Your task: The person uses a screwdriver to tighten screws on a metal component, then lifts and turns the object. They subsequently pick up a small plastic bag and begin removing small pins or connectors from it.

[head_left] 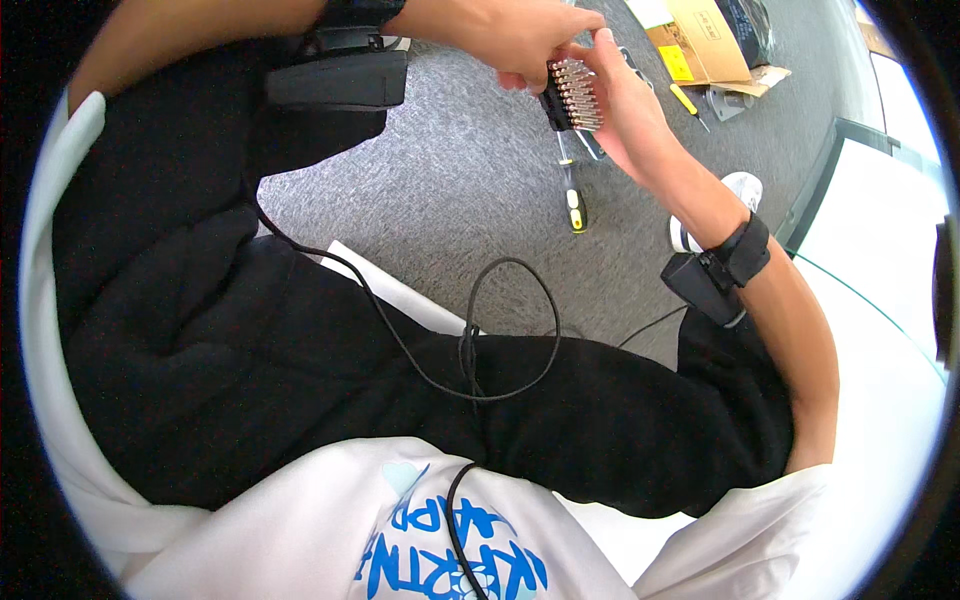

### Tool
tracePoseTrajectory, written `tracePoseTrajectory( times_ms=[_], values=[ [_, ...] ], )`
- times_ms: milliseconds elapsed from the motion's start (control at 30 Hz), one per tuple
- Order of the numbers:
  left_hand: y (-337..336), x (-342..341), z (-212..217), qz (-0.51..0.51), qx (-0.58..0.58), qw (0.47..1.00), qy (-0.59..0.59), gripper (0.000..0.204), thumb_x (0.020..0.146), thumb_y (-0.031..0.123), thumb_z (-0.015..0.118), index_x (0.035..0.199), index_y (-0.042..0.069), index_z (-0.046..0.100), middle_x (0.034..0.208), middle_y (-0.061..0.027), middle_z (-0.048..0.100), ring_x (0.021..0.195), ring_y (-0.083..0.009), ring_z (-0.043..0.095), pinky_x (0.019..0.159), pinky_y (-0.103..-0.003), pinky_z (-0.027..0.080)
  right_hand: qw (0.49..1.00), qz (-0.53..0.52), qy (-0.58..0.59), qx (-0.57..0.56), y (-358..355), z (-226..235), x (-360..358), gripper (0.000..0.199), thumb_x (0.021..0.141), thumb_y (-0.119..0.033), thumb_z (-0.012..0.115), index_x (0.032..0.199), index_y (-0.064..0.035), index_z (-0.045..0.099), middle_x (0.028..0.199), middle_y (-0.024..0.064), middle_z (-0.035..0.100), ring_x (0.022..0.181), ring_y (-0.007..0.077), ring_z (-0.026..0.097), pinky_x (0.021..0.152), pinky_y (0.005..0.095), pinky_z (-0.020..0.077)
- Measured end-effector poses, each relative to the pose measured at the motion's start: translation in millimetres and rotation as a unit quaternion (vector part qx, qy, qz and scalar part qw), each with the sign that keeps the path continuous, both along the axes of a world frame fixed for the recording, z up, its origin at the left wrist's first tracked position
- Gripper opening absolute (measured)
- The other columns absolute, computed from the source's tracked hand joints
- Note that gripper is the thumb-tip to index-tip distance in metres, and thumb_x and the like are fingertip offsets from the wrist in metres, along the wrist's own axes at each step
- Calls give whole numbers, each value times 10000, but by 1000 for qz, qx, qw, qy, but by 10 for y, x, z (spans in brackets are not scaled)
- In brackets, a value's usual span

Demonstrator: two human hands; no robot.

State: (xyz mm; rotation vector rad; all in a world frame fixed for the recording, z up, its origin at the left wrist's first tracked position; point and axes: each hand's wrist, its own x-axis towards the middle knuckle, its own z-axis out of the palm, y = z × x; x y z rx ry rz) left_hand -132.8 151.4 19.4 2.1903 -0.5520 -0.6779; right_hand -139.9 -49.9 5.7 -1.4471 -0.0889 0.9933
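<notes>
Both of my hands meet at the top of the view around a black bit holder [573, 97], which has rows of small metal bits standing out of it. The fingers of my left hand [530, 45] are closed on its left side. My right hand [632, 105] curls along its right side, its fingertips meeting the left hand's at the top; some fingers are hidden. Just below the holder, a screwdriver [573, 205] with a black and yellow handle lies on the grey carpet. A flat dark item [592, 146] shows partly behind the holder.
An opened cardboard box [705, 40] stands at the upper right, with a yellow-handled screwdriver [684, 98] and a grey metal piece [728, 103] close by. A black cable [515, 262] loops over my lap. A white shoe [742, 188] and a glass-edged white surface [870, 220] are at the right.
</notes>
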Motion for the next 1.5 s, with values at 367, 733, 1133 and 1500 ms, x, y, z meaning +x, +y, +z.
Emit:
tracePoseTrajectory(
  times_ms=[367, 733, 1133, 1500],
  values=[
    [24, 107, -127, 25, -72, 997, 30, 662, 726, 47, 781, 1339, 35, 531, 1017, -167, 717, 904, -283, 727, 728, -405, 597, 999, -40, -14, 32, -111, 57, 90, 692, 1102, -571, 340, 1433, 13, 504, 1311, 134, 626, 1191, 195, 607, 1047, 353, 468],
    [-42, 118, 3, 36, -15, 999, 12, 269, 769, 76, 766, 1020, -16, 740, 886, -151, 769, 777, -210, 760, 686, -334, 619, 998, -51, -40, 6, -131, 127, 70, 721, 1110, -554, 327, 1431, 68, 497, 1304, 140, 643, 1184, 187, 614, 1060, 348, 457],
    [48, 163, -68, 96, -79, 990, 71, 205, 817, 75, 752, 1004, -12, 754, 858, -122, 764, 770, -167, 746, 697, -318, 618, 977, -25, -209, -30, -202, 123, 98, 632, 1123, -493, 343, 1347, 43, 594, 1228, 118, 667, 1105, 146, 631, 1010, 321, 476],
    [34, 149, -104, 101, -60, 992, 49, 198, 788, 64, 787, 953, -24, 720, 853, -127, 756, 760, -184, 745, 684, -327, 613, 885, 47, -415, -204, -271, -2, 110, 499, 809, -295, 847, 1167, -22, 630, 989, 116, 739, 869, 183, 715, 789, 334, 559]
  ],
)
